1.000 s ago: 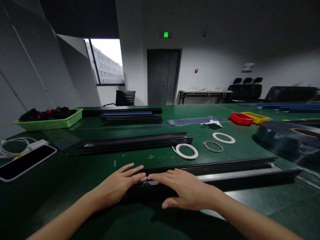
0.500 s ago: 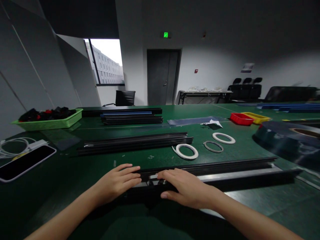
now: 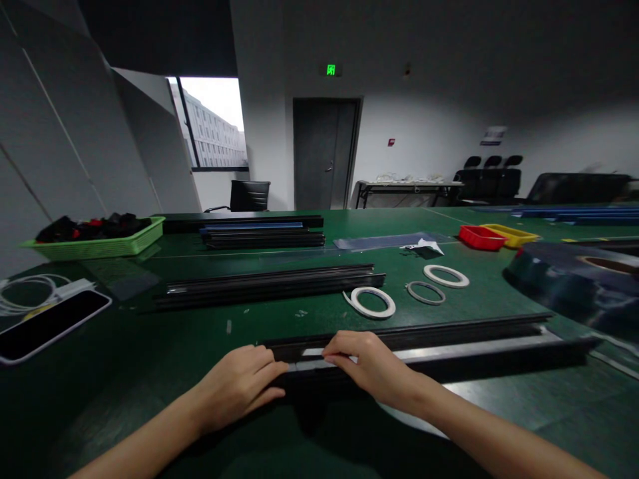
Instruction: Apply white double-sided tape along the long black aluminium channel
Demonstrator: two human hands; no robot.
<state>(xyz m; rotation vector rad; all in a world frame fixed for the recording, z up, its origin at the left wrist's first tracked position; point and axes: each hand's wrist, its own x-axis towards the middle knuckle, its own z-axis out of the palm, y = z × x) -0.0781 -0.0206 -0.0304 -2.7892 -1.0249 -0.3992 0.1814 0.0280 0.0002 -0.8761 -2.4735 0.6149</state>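
A long black rail with a silver strip point(image 3: 449, 349) lies across the green table point(image 3: 150, 346) in front of me. My left hand point(image 3: 239, 386) rests at the rail's left end, fingers curled against its edge. My right hand point(image 3: 367, 362) sits on top of the rail a little to the right, its fingertips pressing on the silver strip. Neither hand lifts the rail off the table.
Further back lie another stack of black rails point(image 3: 269, 283) and three tape rings point(image 3: 372, 303). A phone point(image 3: 50, 322) with a white cable is at the left, a green basket point(image 3: 94, 243) behind it. Red point(image 3: 482, 236) and yellow trays and a big dark film roll point(image 3: 574, 279) stand at the right.
Both hands have drawn back toward me and curled. The left slid off the rail's top to its end; the right's fingers bent down onto the silver strip.
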